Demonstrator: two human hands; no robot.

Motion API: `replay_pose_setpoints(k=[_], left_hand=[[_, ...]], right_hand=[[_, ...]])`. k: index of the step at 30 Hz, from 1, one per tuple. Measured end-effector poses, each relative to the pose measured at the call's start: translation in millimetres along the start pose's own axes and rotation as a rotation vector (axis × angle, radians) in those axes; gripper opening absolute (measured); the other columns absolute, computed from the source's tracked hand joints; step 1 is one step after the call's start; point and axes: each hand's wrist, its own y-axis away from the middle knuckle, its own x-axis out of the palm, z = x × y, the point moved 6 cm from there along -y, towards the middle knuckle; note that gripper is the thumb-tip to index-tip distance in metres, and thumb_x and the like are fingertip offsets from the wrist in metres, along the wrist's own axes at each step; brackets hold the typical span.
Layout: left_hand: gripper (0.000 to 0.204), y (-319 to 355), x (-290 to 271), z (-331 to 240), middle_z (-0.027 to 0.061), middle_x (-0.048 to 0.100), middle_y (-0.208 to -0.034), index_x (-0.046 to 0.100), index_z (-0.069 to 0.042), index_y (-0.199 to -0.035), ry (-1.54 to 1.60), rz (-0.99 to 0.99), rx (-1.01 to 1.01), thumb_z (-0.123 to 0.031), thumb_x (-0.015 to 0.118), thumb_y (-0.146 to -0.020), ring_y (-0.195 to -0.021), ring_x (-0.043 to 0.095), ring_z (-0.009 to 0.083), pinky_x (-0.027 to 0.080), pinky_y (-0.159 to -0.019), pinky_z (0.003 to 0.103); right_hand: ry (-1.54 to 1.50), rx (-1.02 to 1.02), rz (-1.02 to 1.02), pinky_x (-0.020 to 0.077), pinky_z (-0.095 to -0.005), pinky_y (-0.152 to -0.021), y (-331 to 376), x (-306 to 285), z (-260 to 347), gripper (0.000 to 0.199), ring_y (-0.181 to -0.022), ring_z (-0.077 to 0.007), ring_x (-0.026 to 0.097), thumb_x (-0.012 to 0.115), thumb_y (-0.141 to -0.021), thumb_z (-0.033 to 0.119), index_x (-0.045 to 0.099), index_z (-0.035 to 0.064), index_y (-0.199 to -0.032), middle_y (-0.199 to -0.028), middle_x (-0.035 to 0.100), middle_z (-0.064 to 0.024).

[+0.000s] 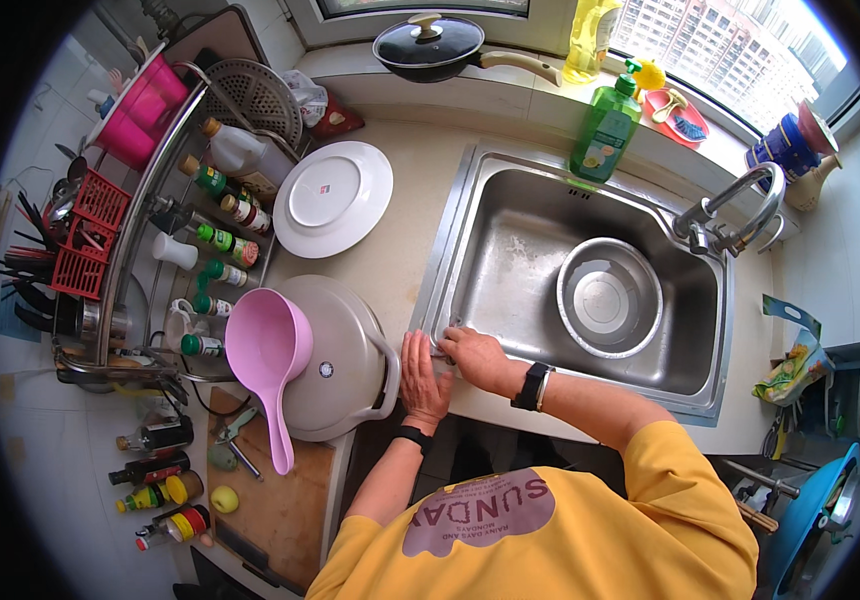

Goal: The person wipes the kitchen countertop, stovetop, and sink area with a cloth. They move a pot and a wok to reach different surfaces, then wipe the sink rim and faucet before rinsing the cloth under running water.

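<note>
My left hand (423, 384) lies stretched out, fingers together, at the near left corner of the steel sink (438, 262). Beside it, my right hand (474, 359) rests on the sink's near rim with its fingers curled. Whatever those fingers hold, if anything, is hidden. A round metal basin (571, 292) sits inside the sink, to the right of both hands. Close on the left stands a lidded, pale pot (335, 350) with a side handle. A pink ladle-shaped water scoop (268, 335) lies over the pot's left side.
An upturned white plate (333, 198) lies behind the pot. The faucet (740, 215) rises at the sink's far right. A green soap bottle (606, 130) stands behind the sink, and a lidded frying pan (430, 48) on the ledge. Seasoning bottles (228, 240) crowd the left rack.
</note>
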Motion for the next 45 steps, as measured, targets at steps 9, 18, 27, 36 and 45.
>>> replay_pose_setpoints(k=[9, 18, 27, 36, 45], left_hand=[[0.074, -1, -1, 0, 0.0171, 0.039, -0.149, 0.037, 0.000, -0.143, -0.032, 0.064, -0.016, -0.059, 0.030, -0.099, -0.141, 0.032, 0.0364, 0.014, -0.117, 0.058], [0.072, 0, 0, 2, 0.0180, 0.043, -0.146, 0.039, -0.001, -0.141, -0.054, 0.129, -0.007, -0.058, 0.028, -0.099, -0.139, 0.036, 0.0369, 0.016, -0.116, 0.058], [0.071, 0, 1, 1, 0.0186, 0.038, -0.149, 0.035, -0.001, -0.144, 0.002, 0.095, 0.024, -0.056, 0.032, -0.100, -0.140, 0.033, 0.0378, 0.015, -0.116, 0.059], [0.082, 0, 3, 0, 0.0178, 0.040, -0.148, 0.034, -0.001, -0.146, -0.097, 0.012, 0.045, -0.066, 0.021, -0.097, -0.141, 0.033, 0.0337, 0.015, -0.117, 0.057], [0.083, -3, 4, -4, 0.0177, 0.040, -0.148, 0.035, 0.000, -0.145, -0.190, 0.066, 0.066, -0.065, 0.017, -0.098, -0.142, 0.032, 0.0333, 0.012, -0.118, 0.055]], right_hand=[[-0.152, 0.043, -0.298, 0.0532, -0.0417, -0.080, -84, -94, -100, 0.032, -0.100, -0.0320, 0.062, 0.059, -0.077, 0.002, 0.071, 0.0151, -0.104, -0.103, 0.062, -0.0101], [0.240, 0.363, -0.592, 0.0464, -0.0434, -0.100, -186, -145, -229, 0.044, -0.124, -0.0356, 0.050, 0.058, -0.087, 0.014, 0.053, 0.0056, -0.130, -0.134, 0.055, -0.0138], [0.098, 0.324, -0.296, 0.0536, -0.0449, -0.079, -83, -38, -73, 0.043, -0.099, -0.0349, 0.061, 0.056, -0.079, -0.001, 0.054, 0.0020, -0.121, -0.123, 0.057, -0.0147], [0.280, 0.029, -0.106, 0.0453, -0.0379, -0.083, 15, 5, -4, 0.025, -0.103, -0.0221, 0.059, 0.063, -0.082, 0.022, 0.066, 0.0146, -0.105, -0.107, 0.061, -0.0002], [0.242, 0.393, -0.167, 0.0442, -0.0401, -0.085, 264, -60, -124, 0.032, -0.108, -0.0236, 0.057, 0.059, -0.083, 0.009, 0.066, 0.0170, -0.113, -0.115, 0.062, -0.0006]])
